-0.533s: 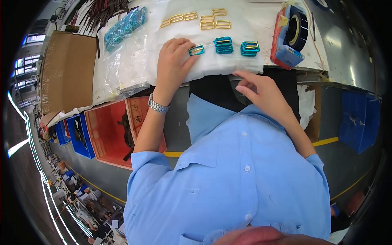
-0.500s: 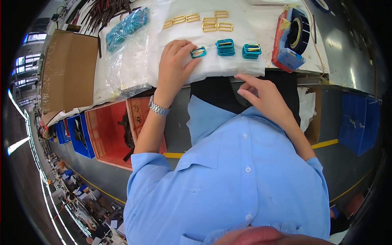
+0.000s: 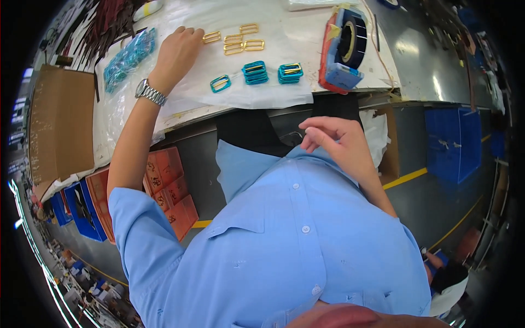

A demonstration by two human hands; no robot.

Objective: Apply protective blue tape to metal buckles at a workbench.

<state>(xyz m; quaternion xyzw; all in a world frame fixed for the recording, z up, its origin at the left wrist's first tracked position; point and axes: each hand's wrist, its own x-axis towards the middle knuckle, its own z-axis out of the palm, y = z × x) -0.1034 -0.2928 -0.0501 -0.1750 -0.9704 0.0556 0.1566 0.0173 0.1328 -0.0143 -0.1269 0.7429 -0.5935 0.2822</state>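
Note:
My left hand (image 3: 179, 53), a metal watch on its wrist, reaches to the far left of the gold buckles; its fingers are bent together and hide what lies under them. Just beside its fingertips is a gold slide buckle (image 3: 211, 37). More gold buckles (image 3: 254, 45) lie grouped to the right. Nearer me rests a single buckle with a teal covering (image 3: 220, 83), next to two stacks of teal-covered buckles (image 3: 255, 72) (image 3: 290, 74). My right hand (image 3: 340, 143) hovers in front of my body below the table edge, fingers loosely bent, nothing visible in them.
A clear bag of teal pieces (image 3: 128, 60) lies on the left of the white-covered table. At the right stands a tape dispenser (image 3: 343, 52) with a dark roll. A cardboard box (image 3: 63, 120) flanks the left side; orange crates (image 3: 167, 186) and a blue bin (image 3: 453, 143) are lower down.
My left hand has left the single teal-covered buckle and moved up and left to the gold buckles. My right hand has drawn back from the table edge, its index finger more bent. The view has shifted.

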